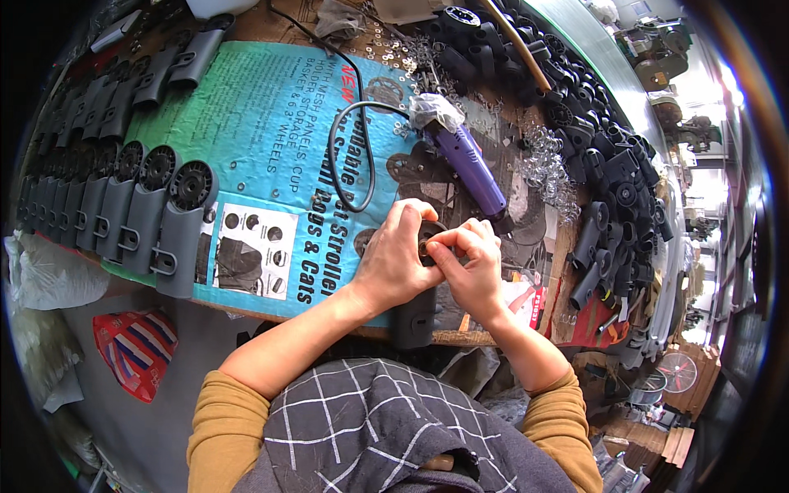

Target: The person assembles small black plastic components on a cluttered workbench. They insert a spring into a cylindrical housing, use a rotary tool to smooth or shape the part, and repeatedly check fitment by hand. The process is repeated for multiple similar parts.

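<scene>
At the front edge of the bench my left hand (393,261) is wrapped round the upper end of a dark grey plastic housing (413,319). Its lower end sticks out below my hands, over the edge. My right hand (472,263) is closed, thumb and fingertips pinched together at the housing's round end. Whatever sits between those fingertips is too small and hidden to make out. Just beyond my right hand lies a purple corded power screwdriver (472,168), clear plastic wrapped round its cord end.
Rows of similar finished-looking grey housings (148,218) stand at the left. Black plastic parts (612,189) are heaped on the right, beside loose metal clips (542,160). Small washers (386,45) lie scattered at the back. A printed blue cardboard sheet (255,107) covers the bench; a black cable (335,135) loops across it.
</scene>
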Tool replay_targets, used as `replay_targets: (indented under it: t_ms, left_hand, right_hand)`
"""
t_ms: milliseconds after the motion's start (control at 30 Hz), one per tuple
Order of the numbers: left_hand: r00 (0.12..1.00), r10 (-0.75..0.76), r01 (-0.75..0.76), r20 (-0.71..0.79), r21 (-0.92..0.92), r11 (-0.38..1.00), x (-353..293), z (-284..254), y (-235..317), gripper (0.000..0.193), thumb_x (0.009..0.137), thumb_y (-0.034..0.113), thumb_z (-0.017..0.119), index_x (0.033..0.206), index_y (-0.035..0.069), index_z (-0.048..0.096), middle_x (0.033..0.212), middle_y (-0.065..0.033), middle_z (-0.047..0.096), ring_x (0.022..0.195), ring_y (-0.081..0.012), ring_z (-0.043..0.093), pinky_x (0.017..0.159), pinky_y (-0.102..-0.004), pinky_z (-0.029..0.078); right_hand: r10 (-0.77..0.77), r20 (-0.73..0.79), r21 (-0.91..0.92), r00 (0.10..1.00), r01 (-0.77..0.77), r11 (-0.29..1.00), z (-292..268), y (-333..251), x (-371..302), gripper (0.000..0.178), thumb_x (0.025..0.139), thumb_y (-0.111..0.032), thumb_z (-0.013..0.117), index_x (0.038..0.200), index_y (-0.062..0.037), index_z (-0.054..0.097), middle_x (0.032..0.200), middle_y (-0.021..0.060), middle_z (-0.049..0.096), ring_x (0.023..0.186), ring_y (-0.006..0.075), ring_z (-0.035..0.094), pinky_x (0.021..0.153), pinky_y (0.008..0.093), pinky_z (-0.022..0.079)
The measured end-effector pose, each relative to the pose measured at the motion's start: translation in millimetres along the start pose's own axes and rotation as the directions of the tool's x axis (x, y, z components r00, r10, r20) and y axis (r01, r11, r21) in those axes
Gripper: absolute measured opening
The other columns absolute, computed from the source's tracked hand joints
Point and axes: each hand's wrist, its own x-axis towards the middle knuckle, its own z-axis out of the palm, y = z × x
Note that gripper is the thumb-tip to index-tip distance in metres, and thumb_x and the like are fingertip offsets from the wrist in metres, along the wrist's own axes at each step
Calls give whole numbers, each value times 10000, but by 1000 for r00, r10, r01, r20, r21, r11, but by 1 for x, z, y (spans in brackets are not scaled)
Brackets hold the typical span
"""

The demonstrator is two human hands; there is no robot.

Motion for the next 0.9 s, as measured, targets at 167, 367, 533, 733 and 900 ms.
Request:
replay_targets:
  t_ms: [167, 367, 533, 733, 900]
  left_hand:
    - [1000, -23, 23, 16, 30, 999, 0, -1, 1, 602, 663, 197, 792, 1131, 25, 456, 1080, -189, 515, 1012, -371, 552, 852, -434, 481]
    - [999, 23, -24, 27, 18, 1000, -1, -2, 2, 653, 678, 251, 822, 1165, 27, 450, 1085, -179, 507, 1028, -356, 537, 866, -422, 471]
    - [998, -29, 28, 58, 23, 999, -1, -3, 2, 687, 698, 288, 838, 1192, 14, 446, 1124, -173, 506, 1060, -325, 530, 933, -404, 439]
    - [998, -10, 9, 57, 26, 1000, -1, -3, 1, 679, 718, 285, 833, 1197, 4, 444, 1132, -171, 499, 1079, -325, 518, 949, -405, 428]
    - [998, 10, -12, 66, 21, 1000, -3, -1, -3, 661, 746, 298, 821, 1202, 10, 440, 1163, -177, 485, 1124, -334, 492, 971, -418, 412]
  right_hand:
    - [-29, -24, -7, 999, 28, 1000, 3, 3, -1, 38, 778, -149, 738, 799, -118, 729, 709, 2, 537, 756, 195, 496, 755, 346, 338]
    - [-99, -190, -136, 977, 73, 988, -3, 12, 33, 77, 781, -185, 739, 828, -124, 742, 728, 19, 592, 813, 223, 549, 787, 367, 357]
    - [-315, -151, -471, 937, 212, 856, 20, 34, 80, 159, 777, -287, 737, 846, -145, 747, 804, 8, 606, 899, 224, 545, 841, 374, 329]
    - [-434, -78, -672, 898, 274, 688, 27, 48, 92, 120, 806, -242, 701, 877, -153, 737, 848, -5, 582, 899, 207, 522, 818, 382, 317]
    - [-412, -105, -618, 905, 265, 740, 25, 42, 98, 67, 810, -211, 696, 832, -149, 708, 849, 4, 575, 898, 216, 522, 815, 383, 321]
